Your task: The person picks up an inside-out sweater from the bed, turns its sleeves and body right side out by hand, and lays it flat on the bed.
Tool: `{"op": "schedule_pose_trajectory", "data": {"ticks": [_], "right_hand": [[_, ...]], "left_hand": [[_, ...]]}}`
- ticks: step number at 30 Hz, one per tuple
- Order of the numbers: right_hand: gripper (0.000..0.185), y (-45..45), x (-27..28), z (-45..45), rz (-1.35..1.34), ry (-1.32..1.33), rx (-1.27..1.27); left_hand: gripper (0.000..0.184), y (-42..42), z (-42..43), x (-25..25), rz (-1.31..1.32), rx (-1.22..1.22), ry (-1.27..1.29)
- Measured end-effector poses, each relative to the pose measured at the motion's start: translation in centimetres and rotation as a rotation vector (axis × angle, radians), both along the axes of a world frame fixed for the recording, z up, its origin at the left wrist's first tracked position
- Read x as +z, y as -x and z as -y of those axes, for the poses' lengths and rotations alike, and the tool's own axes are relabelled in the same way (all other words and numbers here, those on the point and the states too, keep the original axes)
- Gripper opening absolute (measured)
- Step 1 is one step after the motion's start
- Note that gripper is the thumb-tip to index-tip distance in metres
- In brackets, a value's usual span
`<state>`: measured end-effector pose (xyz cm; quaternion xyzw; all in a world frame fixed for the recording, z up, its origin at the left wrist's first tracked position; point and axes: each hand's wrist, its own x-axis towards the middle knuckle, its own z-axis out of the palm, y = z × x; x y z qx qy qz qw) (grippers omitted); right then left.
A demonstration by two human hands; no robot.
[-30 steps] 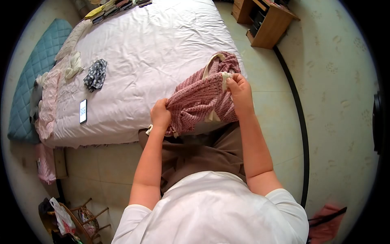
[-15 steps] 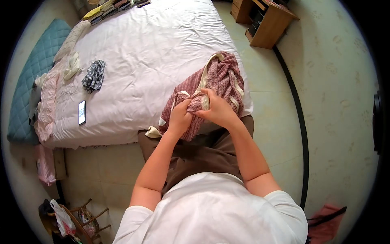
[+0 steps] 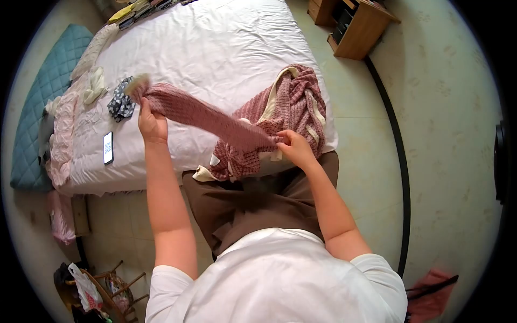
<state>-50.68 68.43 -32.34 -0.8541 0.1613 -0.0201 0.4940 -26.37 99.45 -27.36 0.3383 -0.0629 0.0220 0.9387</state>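
A pink knitted cardigan with cream trim lies bunched on the bed's near right corner, by my knees. One of its sleeves is stretched out across the bed to the left. My left hand is closed on the sleeve's far end, where a cream cuff shows blurred above the fingers. My right hand pinches the sleeve's other end beside the bunched cardigan. How the sleeve joins the body is hidden in the folds.
On the white-sheeted bed lie a lit phone, a dark patterned cloth and a cream cloth. Folded clothes are stacked at the far edge. A wooden desk stands beyond the bed, at right.
My left hand has moved far left and up, drawing the sleeve out long from the bunched cardigan. My right hand has shifted slightly right and down, still gripping the knit.
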Motion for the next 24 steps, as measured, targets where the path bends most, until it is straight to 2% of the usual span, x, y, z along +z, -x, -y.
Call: {"op": "schedule_pose_trajectory", "data": {"ticks": [1, 3, 6, 7, 9, 10, 12, 15, 16, 18, 19, 20, 21, 22, 23, 24], "right_hand": [[0.03, 0.0, -1.3, 0.4, 0.007, 0.029, -0.047], [0.027, -0.1, -3.5, 1.0, 0.07, 0.023, -0.076], [0.026, -0.4, -4.1, 1.3, -0.01, 0.14, -0.082], [0.025, -0.5, -4.3, 1.4, 0.001, 0.139, -0.089], [0.023, -0.7, -4.7, 1.6, 0.002, 0.142, -0.101], [0.021, -0.9, -5.0, 1.7, 0.047, 0.164, -0.128], [0.019, -1.4, -5.6, 1.9, 0.092, 0.187, -0.154], [0.016, -2.0, -6.0, 2.4, 0.076, 0.222, -0.255], [0.017, -2.1, -6.2, 2.6, 0.126, 0.293, -0.263], [0.018, -2.4, -6.4, 3.2, 0.176, 0.366, -0.277], [0.021, -2.5, -6.5, 3.5, 0.203, 0.438, -0.287], [0.024, -2.5, -6.5, 3.9, 0.229, 0.511, -0.294], [0.024, -2.5, -6.5, 4.1, 0.227, 0.511, -0.295], [0.027, -2.6, -6.5, 4.4, 0.225, 0.563, -0.342], [0.029, -2.6, -6.5, 4.8, 0.224, 0.615, -0.389], [0.035, -2.6, -6.8, 5.3, 0.187, 0.633, -0.397]], "left_hand": [[0.038, -1.1, -1.0, -0.6, 0.001, -0.014, -0.008], [0.056, -1.4, -0.3, -3.7, -0.159, 0.27, -0.486], [0.083, 2.7, 3.2, -8.6, -0.017, 0.031, -0.947], [0.085, 4.1, 4.8, -10.5, -0.087, -0.043, -1.102], [0.084, 8.4, 8.2, -10.5, 0.176, 0.004, -1.602], [0.084, 10.4, 9.9, -10.0, 0.173, -0.002, -1.6], [0.082, 12.9, 12.0, -9.0, 0.285, 0.046, -1.96], [0.072, 12.3, 12.8, -11.9, 0.4, 0.08, -2.005], [0.05, 11.1, 12.4, -12.1, 0.435, 0.094, -1.94], [0.03, 8.2, 11.8, -11.0, 0.07, -0.068, -1.75], [0.024, 6.7, 11.6, -9.4, -0.006, 0.056, -1.522], [0.022, 2.1, 9.3, -14.6, 0.1, 0.235, -1.414], [0.018, 0.7, 8.5, -12.1, 0.01, 0.273, -1.219], [0.011, -0.7, 7.1, -9.1, -0.216, 0.187, -1.071], [0.008, -3.3, 5.7, -9.8, -0.395, 0.198, -0.633], [0.01, -5.3, 4.5, -9.6, -0.553, 0.219, -0.491]]}}
